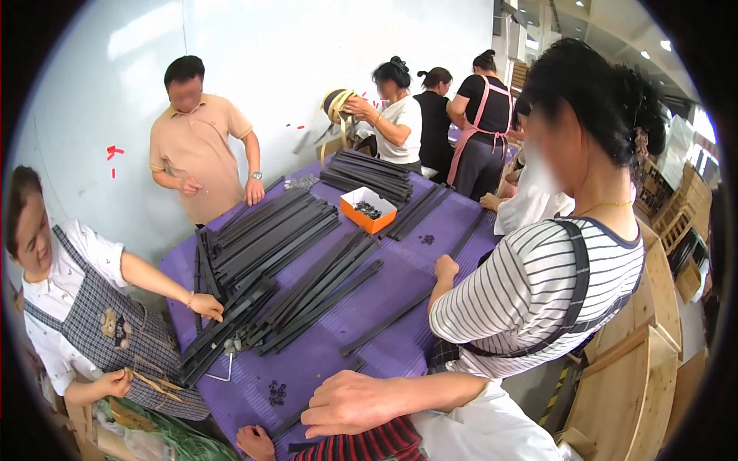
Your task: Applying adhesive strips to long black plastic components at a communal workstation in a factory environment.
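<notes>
My right hand [346, 403] lies palm down on the purple table cover [400, 269] near the front edge, fingers loosely spread and holding nothing. My left hand [257, 442] rests at the lower edge, beyond a red-and-black striped sleeve, and also holds nothing. A thin black strip [296, 419] lies on the cover between my two hands. A small cluster of black buttons [277, 392] sits just beyond my left hand. Long black strips [307, 288] are heaped across the middle of the table.
A person in a striped shirt [538, 284] stands close on my right, one hand [446, 267] on the table. Several other people work around it. An orange box of small black parts [367, 209] stands at the far side. Wooden crates [630, 369] stand at the right.
</notes>
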Demonstrator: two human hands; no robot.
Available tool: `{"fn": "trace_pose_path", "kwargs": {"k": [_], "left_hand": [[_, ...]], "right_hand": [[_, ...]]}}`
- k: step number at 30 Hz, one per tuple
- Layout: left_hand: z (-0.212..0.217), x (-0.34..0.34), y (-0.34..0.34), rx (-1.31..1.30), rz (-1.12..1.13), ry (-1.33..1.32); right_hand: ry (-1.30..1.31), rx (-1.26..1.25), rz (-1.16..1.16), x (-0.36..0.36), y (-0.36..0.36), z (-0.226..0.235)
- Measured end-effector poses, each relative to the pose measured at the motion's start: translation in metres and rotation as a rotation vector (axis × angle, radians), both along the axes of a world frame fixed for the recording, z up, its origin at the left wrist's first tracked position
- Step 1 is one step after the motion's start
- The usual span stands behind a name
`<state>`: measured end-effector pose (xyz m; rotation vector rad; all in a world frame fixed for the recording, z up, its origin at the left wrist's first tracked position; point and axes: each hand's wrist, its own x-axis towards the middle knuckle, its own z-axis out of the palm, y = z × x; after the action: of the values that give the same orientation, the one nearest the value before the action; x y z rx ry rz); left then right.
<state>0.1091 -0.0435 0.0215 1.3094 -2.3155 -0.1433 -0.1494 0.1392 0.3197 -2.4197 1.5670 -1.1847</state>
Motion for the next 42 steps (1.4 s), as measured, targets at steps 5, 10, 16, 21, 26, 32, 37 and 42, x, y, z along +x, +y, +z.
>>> {"fn": "trace_pose_path", "kwargs": {"k": [5, 10, 16, 21, 26, 32, 37, 42], "left_hand": [[-0.01, 0.001, -0.006, -0.02, -0.007, -0.018], [-0.005, 0.005, -0.002, -0.055, 0.003, 0.025], [-0.005, 0.005, 0.001, 0.019, 0.018, 0.034], [-0.003, 0.002, 0.001, 0.034, 0.027, 0.036], [-0.009, 0.001, -0.003, 0.029, 0.069, 0.02], [-0.011, -0.002, -0.001, 0.023, 0.056, 0.015], [-0.012, 0.001, -0.002, 0.066, 0.028, 0.011], [-0.009, -0.004, -0.003, 0.068, 0.052, 0.008]], "right_hand": [[-0.022, -0.026, 0.009, 0.005, -0.018, -0.017], [-0.084, 0.028, 0.019, 0.009, -0.026, -0.018], [-0.062, 0.046, 0.074, 0.011, -0.037, -0.022], [-0.099, -0.017, 0.079, 0.009, -0.05, -0.016], [-0.176, -0.122, -0.098, -0.016, -0.078, -0.013], [-0.374, -0.243, -0.74, -0.135, -0.13, -0.035], [-0.267, -0.168, -1.101, -0.219, -0.227, 0.012], [0.631, -0.271, -1.43, -0.384, -0.192, 0.094]]}}
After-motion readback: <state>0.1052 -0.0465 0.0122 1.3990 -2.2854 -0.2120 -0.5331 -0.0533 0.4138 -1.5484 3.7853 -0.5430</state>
